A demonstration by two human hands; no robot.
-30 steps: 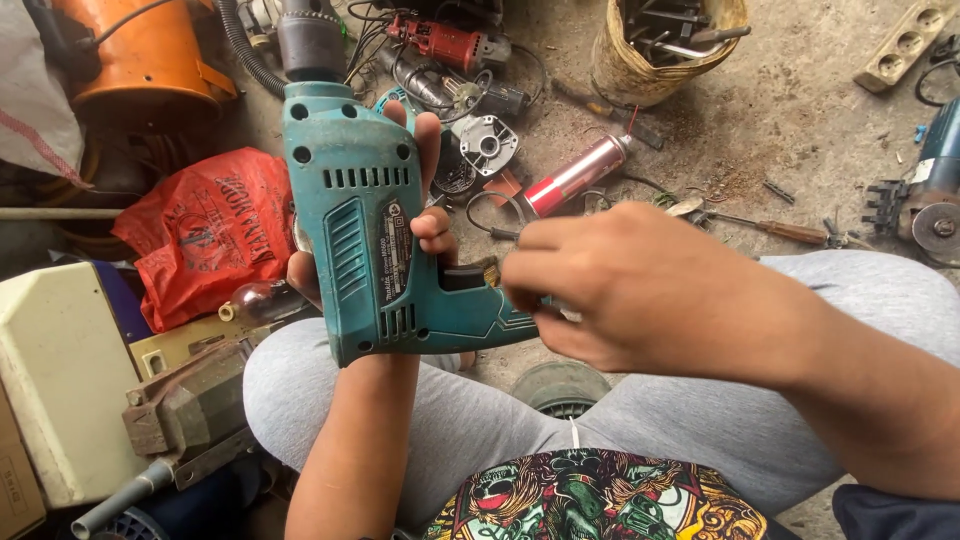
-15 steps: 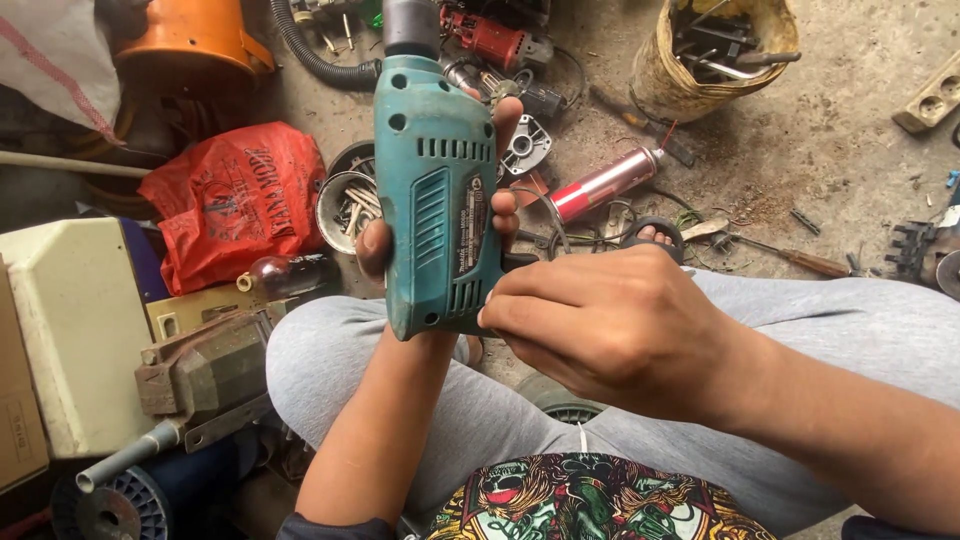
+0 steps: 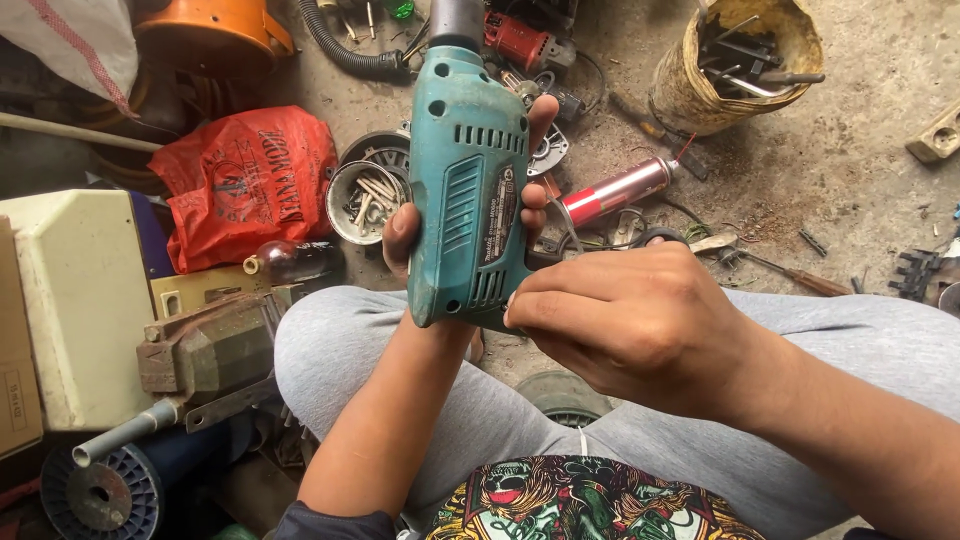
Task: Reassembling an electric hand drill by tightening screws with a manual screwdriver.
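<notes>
I hold a teal electric drill (image 3: 465, 190) upright over my lap, its dark chuck end pointing away from me. My left hand (image 3: 405, 230) grips the drill's body from behind, fingers wrapped round both sides. My right hand (image 3: 625, 315) covers the drill's handle at its lower right, fingers curled with the tips pressed against the casing near the bottom; whether it holds a small tool is hidden. My grey-trousered knees (image 3: 330, 345) sit below the drill.
A red plastic bag (image 3: 245, 180), a round tin of screws (image 3: 365, 200) and a bench vise (image 3: 205, 350) lie to the left. A red-and-silver spray can (image 3: 615, 192), a screwdriver (image 3: 790, 272) and a yellow bucket of tools (image 3: 735, 65) lie on the concrete floor to the right.
The drill has turned from tilted to nearly upright and shifted right in view. My right hand has stayed at the handle, sliding lower along the casing.
</notes>
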